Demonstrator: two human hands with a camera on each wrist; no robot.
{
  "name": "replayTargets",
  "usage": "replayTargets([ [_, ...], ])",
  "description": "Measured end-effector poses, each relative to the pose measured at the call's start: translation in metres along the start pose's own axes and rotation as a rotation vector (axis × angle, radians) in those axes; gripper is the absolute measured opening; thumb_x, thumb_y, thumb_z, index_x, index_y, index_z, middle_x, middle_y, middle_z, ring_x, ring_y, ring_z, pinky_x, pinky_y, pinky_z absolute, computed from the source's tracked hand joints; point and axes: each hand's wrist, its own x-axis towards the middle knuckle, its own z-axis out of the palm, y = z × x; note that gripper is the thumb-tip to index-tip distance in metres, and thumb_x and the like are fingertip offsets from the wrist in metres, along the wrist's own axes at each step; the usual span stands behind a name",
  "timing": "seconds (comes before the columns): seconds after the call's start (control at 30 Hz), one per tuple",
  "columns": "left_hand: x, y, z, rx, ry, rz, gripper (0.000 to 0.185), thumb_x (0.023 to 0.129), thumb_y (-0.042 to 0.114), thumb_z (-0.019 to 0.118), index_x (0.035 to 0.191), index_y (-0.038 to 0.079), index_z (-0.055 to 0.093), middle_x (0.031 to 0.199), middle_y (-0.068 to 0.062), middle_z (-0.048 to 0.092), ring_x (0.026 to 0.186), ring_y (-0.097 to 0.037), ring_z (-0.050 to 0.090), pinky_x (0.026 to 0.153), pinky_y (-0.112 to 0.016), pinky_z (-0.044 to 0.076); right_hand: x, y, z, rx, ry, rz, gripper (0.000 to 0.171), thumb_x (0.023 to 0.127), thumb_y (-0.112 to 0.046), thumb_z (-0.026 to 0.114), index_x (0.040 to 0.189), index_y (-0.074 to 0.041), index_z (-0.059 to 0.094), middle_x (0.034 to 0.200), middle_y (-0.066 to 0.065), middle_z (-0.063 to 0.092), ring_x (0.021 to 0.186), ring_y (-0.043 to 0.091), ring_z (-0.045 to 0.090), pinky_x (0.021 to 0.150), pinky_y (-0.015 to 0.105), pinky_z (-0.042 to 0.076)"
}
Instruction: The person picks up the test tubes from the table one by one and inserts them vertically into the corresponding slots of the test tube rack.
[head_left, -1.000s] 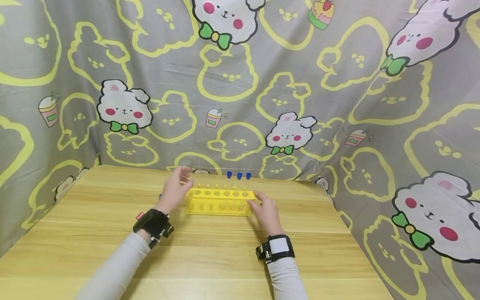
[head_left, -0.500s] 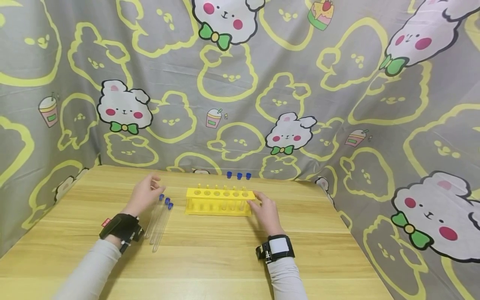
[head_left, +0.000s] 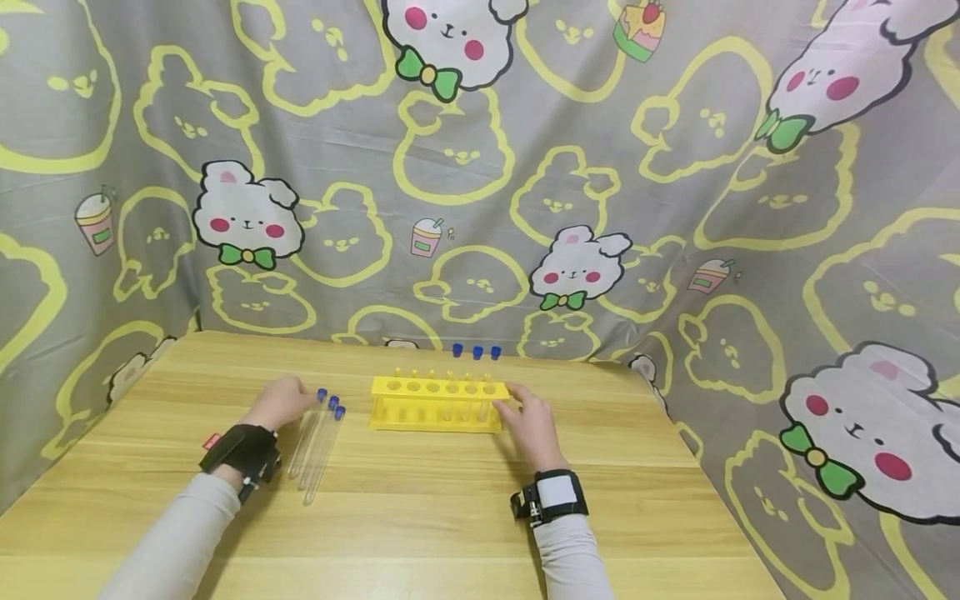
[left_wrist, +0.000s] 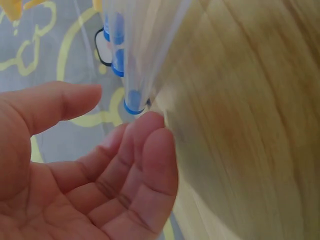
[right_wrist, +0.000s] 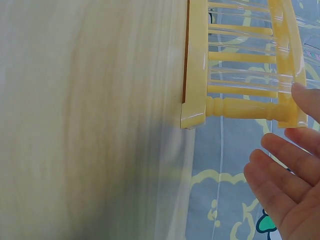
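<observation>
My left hand is low over the table beside three glass test tubes with blue caps, which lie side by side. In the left wrist view its thumb and loosely bent fingers are apart, with the fingertips close to the cap of the nearest test tube. My right hand holds the right end of a yellow test tube rack between thumb and index finger. The other fingers extend past the rack's end in the right wrist view. Clear tubes stand upright in the rack's right-hand holes.
Three loose blue caps stand in a row behind the rack, near the table's back edge. A patterned grey curtain encloses the wooden table at the back and sides.
My left hand has moved from the rack's left end leftward and down to the capped test tubes, which came into view. My right hand has stayed at the rack.
</observation>
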Motion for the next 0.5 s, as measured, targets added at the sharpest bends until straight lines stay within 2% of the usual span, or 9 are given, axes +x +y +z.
replayTargets([
  [0.07, 0.0014, -0.0001, 0.0021, 0.004, -0.016, -0.006, 0.039, 0.092, 0.023, 0.056, 0.057, 0.016, 0.041, 0.046, 0.007, 0.039, 0.042, -0.009, 0.043, 0.043, -0.022, 0.038, -0.0001, 0.0001, 0.0001, 0.004, 0.000, -0.002, 0.050, 0.090, -0.033, 0.068, 0.133, -0.009, 0.058, 0.133, 0.015, 0.062, 0.122, 0.034, 0.059, 0.100, 0.049, 0.050],
  [0.17, 0.0020, 0.0001, 0.0041, 0.011, -0.021, -0.008, 0.042, 0.090, 0.021, 0.056, 0.052, 0.018, 0.038, 0.043, 0.008, 0.038, 0.040, -0.008, 0.042, 0.042, -0.020, 0.036, -0.0004, 0.0003, -0.0003, 0.006, 0.005, -0.014, 0.049, 0.090, -0.031, 0.068, 0.132, -0.008, 0.059, 0.133, 0.016, 0.062, 0.121, 0.034, 0.060, 0.099, 0.049, 0.050],
  [0.5, 0.0078, 0.0001, 0.0095, 0.078, 0.000, 0.023, 0.037, 0.079, 0.014, 0.056, 0.043, 0.017, 0.044, 0.037, 0.008, 0.040, 0.034, -0.007, 0.041, 0.040, -0.019, 0.032, 0.0006, 0.0009, -0.0008, 0.003, 0.006, -0.026, 0.050, 0.090, -0.031, 0.068, 0.133, -0.006, 0.058, 0.133, 0.016, 0.061, 0.120, 0.035, 0.060, 0.099, 0.049, 0.050],
])
